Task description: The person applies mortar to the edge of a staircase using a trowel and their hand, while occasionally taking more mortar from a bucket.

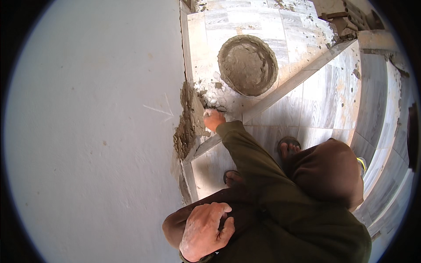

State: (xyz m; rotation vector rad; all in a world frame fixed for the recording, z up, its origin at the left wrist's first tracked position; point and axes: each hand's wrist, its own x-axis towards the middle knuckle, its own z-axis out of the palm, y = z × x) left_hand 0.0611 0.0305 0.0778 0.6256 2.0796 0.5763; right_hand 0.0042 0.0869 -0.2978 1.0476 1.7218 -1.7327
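Note:
My right hand (214,119) reaches down to the foot of the wall, at a corner of the tiled step. Its fingers are curled closed, and what they grip is hidden beneath them. Just left of it, a greyish flat piece (199,115) stands against rough wet mortar (186,118) along the wall's lower edge. Pale chips and crumbs (214,94) lie beyond the fingers. Over my left knee, my left hand (206,230) is loosely bent, its thumb apart from the forefinger, with nothing seen in it. A round basin (221,59) of grey mortar (247,61) sits on the step ahead.
A plain pale wall (96,131) fills the left side. Wood-look tiles (322,101) cover the steps, with a raised edge (298,81) running diagonally. Mortar spots dot the tiles. My sandalled feet (289,148) are on the lower level. Brownish pieces (346,19) are stacked at the far right.

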